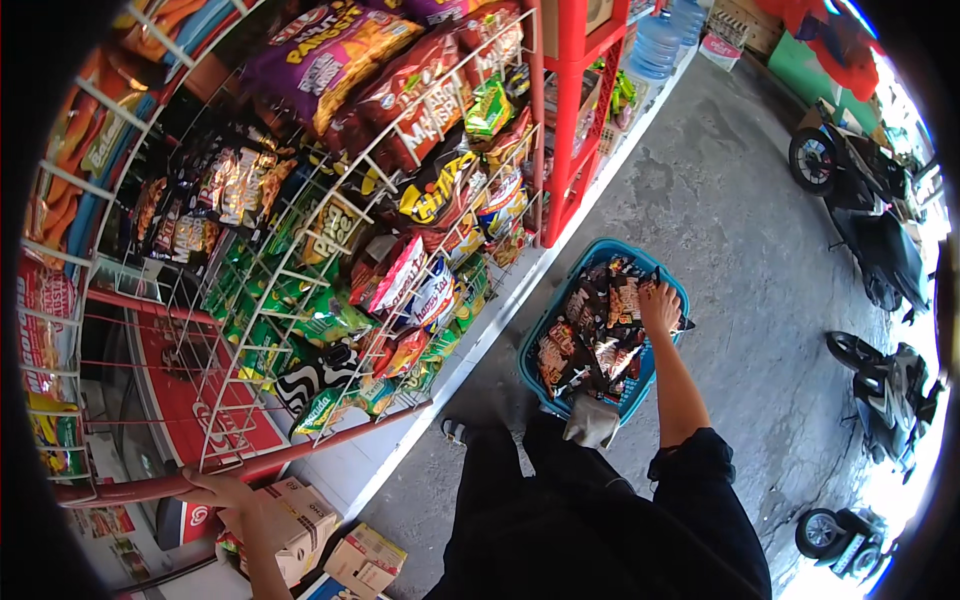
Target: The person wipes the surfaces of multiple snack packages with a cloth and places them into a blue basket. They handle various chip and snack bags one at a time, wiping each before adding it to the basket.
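My right hand (660, 306) reaches down into a teal plastic basket (531, 358) on the concrete floor. Its fingers close on a dark snack packet (626, 298) at the basket's far right side. More black and brown snack packets (564, 358) fill the basket, and a grey cloth-like item (592, 421) hangs over its near rim. At the lower left, my left hand (217, 491) grips the red metal bar (300, 455) along the edge of a white wire snack rack (259, 330). Part of that grip is hidden behind the bar and fingers.
Bagged snacks (330, 64) crowd the rack's tiers. A red shelf frame (570, 112) and blue water jugs (654, 45) stand beyond. Cardboard boxes (365, 559) sit by the tiled ledge (360, 465). Several motorcycles (877, 240) are parked at the right. A red freezer (202, 390) stands behind the rack.
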Tool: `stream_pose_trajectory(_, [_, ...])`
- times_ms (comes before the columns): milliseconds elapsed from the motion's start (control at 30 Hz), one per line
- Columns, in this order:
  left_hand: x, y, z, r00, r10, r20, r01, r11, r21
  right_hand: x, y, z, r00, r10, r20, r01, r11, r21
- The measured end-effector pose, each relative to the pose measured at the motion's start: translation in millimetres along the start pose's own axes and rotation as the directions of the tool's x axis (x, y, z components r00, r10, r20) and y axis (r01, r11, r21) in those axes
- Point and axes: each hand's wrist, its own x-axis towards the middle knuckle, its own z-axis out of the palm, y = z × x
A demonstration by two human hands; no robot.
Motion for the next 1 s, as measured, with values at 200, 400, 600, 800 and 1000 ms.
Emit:
stream_pose_trajectory(200, [-5.7,11.7,9.9,0.998,-0.028,-0.052,0.027,0.999,-0.029,-9.6,-83.6,-44.7,0.87,-0.18,-0.46,0.28,0.947,0.159])
stream_pose_trajectory(400, [-4.7,-2.3,8.3,0.992,-0.016,-0.125,0.007,0.997,-0.074,-70.5,-245.0,-234.6,0.221,-0.562,-0.797,0.972,0.058,0.229])
stream_pose_trajectory(600, [-3.5,-5.4,13.1,0.983,0.1,-0.155,-0.113,0.991,-0.074,-140.2,-412.6,-336.5,-0.35,-0.579,-0.737,0.881,-0.471,-0.049])
stream_pose_trajectory(800, [-5.2,-0.1,18.8,0.995,0.03,-0.099,-0.048,0.982,-0.18,-127.0,-551.3,-343.8,-0.27,-0.953,-0.135,0.941,-0.231,-0.249])
stream_pose_trajectory(1000, [-4.5,-4.0,10.6,0.993,0.084,-0.078,-0.097,0.979,-0.181,-106.6,-580.0,-326.0,-0.082,-0.988,0.128,0.934,-0.121,-0.336])
